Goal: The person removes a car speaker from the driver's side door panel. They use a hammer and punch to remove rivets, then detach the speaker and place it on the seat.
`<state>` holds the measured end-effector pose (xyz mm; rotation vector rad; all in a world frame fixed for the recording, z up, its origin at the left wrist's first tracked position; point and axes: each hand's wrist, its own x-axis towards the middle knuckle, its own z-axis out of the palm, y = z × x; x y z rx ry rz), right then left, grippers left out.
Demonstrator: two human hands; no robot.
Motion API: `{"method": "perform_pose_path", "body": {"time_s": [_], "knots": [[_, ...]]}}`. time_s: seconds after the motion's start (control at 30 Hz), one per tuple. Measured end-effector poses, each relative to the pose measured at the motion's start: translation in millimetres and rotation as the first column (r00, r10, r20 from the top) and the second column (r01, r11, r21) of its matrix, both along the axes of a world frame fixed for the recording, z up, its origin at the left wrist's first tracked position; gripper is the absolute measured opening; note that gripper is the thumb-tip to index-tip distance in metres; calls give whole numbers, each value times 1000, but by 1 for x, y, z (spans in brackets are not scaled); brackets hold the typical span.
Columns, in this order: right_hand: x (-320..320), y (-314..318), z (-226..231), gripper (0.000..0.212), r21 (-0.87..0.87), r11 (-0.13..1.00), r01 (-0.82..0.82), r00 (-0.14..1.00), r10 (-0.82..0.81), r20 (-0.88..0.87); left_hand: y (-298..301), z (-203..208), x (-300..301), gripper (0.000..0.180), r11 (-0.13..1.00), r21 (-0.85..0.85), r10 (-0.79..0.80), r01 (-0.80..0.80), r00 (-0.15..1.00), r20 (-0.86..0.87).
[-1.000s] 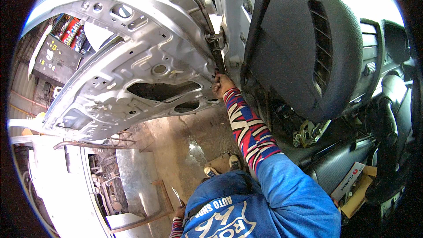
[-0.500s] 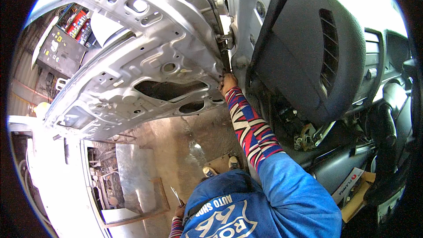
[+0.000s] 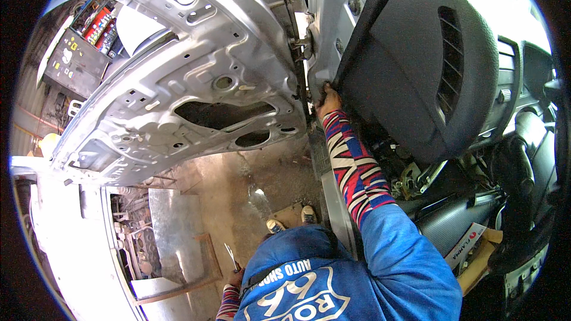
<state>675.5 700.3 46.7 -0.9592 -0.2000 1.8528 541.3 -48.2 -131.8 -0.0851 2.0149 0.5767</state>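
Observation:
My right hand (image 3: 328,101) reaches up to the grey metal door pillar (image 3: 326,73), touching it beside the lower corner of the black dashboard (image 3: 410,62). Its fingers are curled, and whatever they may hold is hidden. Low at my left side, my left hand (image 3: 237,277) is closed around thin metal tools (image 3: 230,254) whose bright, slender shafts point upward; their exact kind is too small to make out. To the left of the pillar hangs the open, stripped car door (image 3: 172,92), joined by a hinge (image 3: 302,44).
Black seats (image 3: 452,220) and an opened cardboard box (image 3: 476,258) are inside the car at right. A white vehicle body (image 3: 65,232) with exposed mechanical parts stands at left. The concrete floor (image 3: 238,184) lies between. A dark tool board (image 3: 77,62) is farther back.
My right hand has moved right, from the door's hinge-side edge to the pillar by the dashboard. The view has shifted slightly. My left hand still holds the thin tools.

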Motion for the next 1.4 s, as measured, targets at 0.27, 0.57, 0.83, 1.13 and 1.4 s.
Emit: {"method": "perform_pose_path", "body": {"time_s": [0.27, 0.57, 0.83, 1.13, 1.4], "knots": [[-11, 55, -87, 10, 27, 1000, -9, 990, 13, -143, 47, 72, 11, 37, 995, 43, 95, -92, 993, -77], [14, 36, -47, 14, -119, 975, -188, 954, 153, -257, 7, 2, 11, 40, 997, -55, -61, 51, 978, -198], [3, 1, -5, 22, 64, 998, -19, 989, 9, 150, 42, 65, 27, 40, 994, 109, 31, -23, 997, -77], [21, -35, -30, 26, 180, 959, -218, 969, 191, 160, 42, 50, 28, 43, 997, 57, -41, 46, 995, -86], [98, -202, -143, 15, -172, 880, -442, 829, 474, 295, 3, -22, 10, 46, 995, 48, -86, 85, 996, 16]]}}
